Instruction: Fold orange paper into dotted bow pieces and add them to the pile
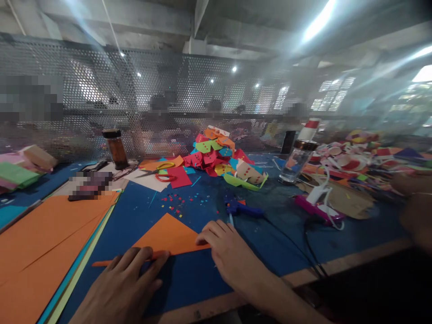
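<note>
A sheet of orange paper [168, 231], with its pointed corner facing away from me, lies on the blue tabletop. A narrow folded band runs along its near edge and sticks out at the left. My left hand [126, 276] grips this folded edge near the left end, thumb and fingers on the paper. At the right corner, the curled fingers of my right hand [229, 252] hold the sheet down. A blue glue gun [245, 209] lies just beyond my right hand. Tiny coloured paper bits [177, 204] are scattered behind the sheet.
Large orange sheets [57, 238] are stacked at left. Yellow-handled scissors [164, 166] and red-handled ones [165, 178] lie behind. Cut paper pieces [216, 155] are heaped centrally. A glass bottle [295, 164] and a pink power strip [317, 210] stand right. Another person's arm [416, 211] shows at far right.
</note>
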A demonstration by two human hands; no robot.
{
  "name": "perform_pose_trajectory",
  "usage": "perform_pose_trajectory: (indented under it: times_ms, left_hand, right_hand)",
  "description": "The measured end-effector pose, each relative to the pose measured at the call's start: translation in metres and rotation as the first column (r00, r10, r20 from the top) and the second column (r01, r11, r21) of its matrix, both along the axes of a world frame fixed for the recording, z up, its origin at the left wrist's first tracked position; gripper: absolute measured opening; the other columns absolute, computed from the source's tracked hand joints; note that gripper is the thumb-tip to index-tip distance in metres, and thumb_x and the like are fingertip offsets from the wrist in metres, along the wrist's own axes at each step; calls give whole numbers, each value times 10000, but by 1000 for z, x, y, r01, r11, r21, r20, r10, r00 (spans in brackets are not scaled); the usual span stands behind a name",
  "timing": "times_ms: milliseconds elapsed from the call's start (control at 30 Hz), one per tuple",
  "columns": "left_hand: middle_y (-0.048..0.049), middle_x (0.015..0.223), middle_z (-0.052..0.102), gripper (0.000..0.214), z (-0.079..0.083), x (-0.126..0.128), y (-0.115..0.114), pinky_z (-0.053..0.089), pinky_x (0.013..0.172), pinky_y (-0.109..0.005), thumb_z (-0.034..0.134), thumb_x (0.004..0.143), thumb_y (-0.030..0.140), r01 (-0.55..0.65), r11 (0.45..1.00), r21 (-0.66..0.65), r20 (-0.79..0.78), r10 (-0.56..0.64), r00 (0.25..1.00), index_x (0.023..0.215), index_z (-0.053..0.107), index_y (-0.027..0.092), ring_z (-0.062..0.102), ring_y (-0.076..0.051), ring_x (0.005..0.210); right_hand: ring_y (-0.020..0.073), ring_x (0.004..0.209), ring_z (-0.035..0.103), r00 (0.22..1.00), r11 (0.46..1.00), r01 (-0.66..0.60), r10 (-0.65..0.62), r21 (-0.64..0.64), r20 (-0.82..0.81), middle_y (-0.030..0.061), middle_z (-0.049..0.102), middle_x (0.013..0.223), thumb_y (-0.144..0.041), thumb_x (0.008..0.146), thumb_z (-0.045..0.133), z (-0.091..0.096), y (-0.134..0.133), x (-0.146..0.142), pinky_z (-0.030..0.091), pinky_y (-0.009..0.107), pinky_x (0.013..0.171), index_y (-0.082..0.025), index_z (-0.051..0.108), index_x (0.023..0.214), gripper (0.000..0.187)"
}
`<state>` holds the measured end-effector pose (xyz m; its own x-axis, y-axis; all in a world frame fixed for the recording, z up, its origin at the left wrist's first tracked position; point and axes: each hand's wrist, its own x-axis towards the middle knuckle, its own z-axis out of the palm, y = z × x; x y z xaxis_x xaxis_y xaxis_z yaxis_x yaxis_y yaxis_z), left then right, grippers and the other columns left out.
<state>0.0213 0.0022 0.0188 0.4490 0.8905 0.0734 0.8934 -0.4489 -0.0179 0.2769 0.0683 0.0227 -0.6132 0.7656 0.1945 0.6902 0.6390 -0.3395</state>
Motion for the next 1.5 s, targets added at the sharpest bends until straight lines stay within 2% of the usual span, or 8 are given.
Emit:
perform_pose_trajectory:
  times_ms: [300,433,600,667,833,1033,1300,1500]
  left_hand:
    - [-93,1134,727,409,-11,-5,3,618,710,-517,543,902,275,69,985,156,31,-75,997,1305,611,304,691,-339,957]
    - [-86,1117,721,380,-14,-5,2,612,698,-493,550,915,294,60,982,181,45,-70,997,1289,616,311,688,-328,938]
    - [-96,1128,712,367,-12,-3,0,599,720,-506,551,904,268,60,988,141,-6,-59,998,1262,629,298,674,-333,946]
    - [-96,1154,713,383,-12,-2,1,603,718,-502,560,903,279,82,985,154,-23,-79,997,1282,614,298,676,-332,946]
    - [-79,1144,727,339,-17,-4,0,609,721,-476,564,923,321,124,961,246,-27,-121,992,1257,621,301,689,-311,934]
    - [-97,1149,729,334,-32,-16,-9,606,741,-429,544,939,355,94,928,361,17,-107,994,1244,620,243,693,-305,993]
    - [-95,1204,719,348,-38,-41,-20,582,796,-478,477,977,331,57,906,419,18,-71,997,1290,600,243,676,-316,1017]
    - [-45,1340,662,197,-44,-64,-27,549,878,-488,556,941,348,184,864,468,-90,-160,983,1029,713,267,604,-338,1153]
  right_hand:
    - [211,1018,527,1000,1000,23,-23,4,-10,19,637,1104,100,702,456,0,2,8,397,373,882,-217,636,1032,492]
    - [244,1011,530,998,989,54,-56,134,6,56,640,1137,46,796,522,3,-9,-1,400,402,875,-198,639,1103,409]
    - [235,1008,547,988,964,-151,141,220,63,51,640,1159,-165,968,551,0,-28,-35,434,386,875,-185,582,1222,256]
    - [239,1016,553,984,954,-175,162,244,74,57,645,1157,-248,991,553,-3,-31,-44,444,393,902,-164,572,1242,266]
    - [249,1004,574,987,939,-157,141,308,71,85,670,1130,-303,1013,524,-9,-31,-45,468,395,906,-136,599,1237,290]
    - [240,1041,575,991,949,-136,133,286,29,62,676,1145,-306,1032,486,-14,-31,-42,473,400,933,-170,613,1227,270]
    - [225,1059,583,995,959,-87,94,269,-14,55,686,1141,-283,1012,527,-13,-32,-37,497,385,925,-196,642,1215,249]
    - [220,1026,602,997,963,-33,49,269,-52,44,691,1116,-250,997,551,-11,-32,-27,525,372,878,-210,660,1168,206]
